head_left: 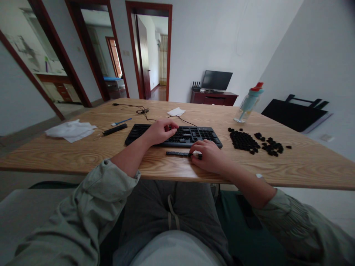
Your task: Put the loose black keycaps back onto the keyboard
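Observation:
A black keyboard (pixel 191 136) lies across the desk in front of me, with many of its keycaps off and a few still standing up from it. Over its middle is my left hand (pixel 163 132), fingers curled together; whatever they may hold is hidden. Just in front of the keyboard, a short row of black keycaps (pixel 177 153) lies on the wood. My right hand (pixel 206 154) rests at the right end of that row, its fingers closed round a small white wad (pixel 196 153), with a black keycap (pixel 200 156) beside it.
Loose black keycaps (pixel 244 141) lie in a cluster to the right, below a water bottle (pixel 248 105). On the left are white tissues (pixel 70 130), a black stick-like tool (pixel 115 129) and a blue-handled brush (pixel 121 122). A cable (pixel 142 110) and a white paper (pixel 176 111) lie behind the keyboard.

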Demonstrator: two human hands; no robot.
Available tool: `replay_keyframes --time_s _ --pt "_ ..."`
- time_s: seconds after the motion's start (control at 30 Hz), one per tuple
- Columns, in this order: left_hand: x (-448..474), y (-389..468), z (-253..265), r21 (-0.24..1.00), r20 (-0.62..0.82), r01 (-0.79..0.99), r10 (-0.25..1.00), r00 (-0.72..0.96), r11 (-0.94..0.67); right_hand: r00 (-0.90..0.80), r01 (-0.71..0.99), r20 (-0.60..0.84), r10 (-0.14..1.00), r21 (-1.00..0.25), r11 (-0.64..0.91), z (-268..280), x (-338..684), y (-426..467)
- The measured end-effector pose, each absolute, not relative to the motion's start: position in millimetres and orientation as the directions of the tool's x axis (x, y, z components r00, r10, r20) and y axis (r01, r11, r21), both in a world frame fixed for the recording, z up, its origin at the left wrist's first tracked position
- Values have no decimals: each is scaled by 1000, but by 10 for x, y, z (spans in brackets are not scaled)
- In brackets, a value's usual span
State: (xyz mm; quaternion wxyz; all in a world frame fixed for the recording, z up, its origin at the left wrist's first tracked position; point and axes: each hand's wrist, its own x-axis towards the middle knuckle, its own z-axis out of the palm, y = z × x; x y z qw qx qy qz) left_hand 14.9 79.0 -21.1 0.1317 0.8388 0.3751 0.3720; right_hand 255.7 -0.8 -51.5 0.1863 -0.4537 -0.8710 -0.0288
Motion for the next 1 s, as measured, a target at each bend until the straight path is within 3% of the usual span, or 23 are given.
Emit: replay_keyframes --time_s 0.3,0.8,1.0 --pt "149 759 -186 511 514 539 740 433 -670 -631 695 356 689 -135 706 -426 2855 -77" --pt "137 796 -214 488 535 529 717 448 -695 -666 698 305 681 -71 713 -438 2840 -104" --pt "138 775 -202 493 522 547 733 436 -677 -630 715 365 685 -73 696 -454 2817 20"
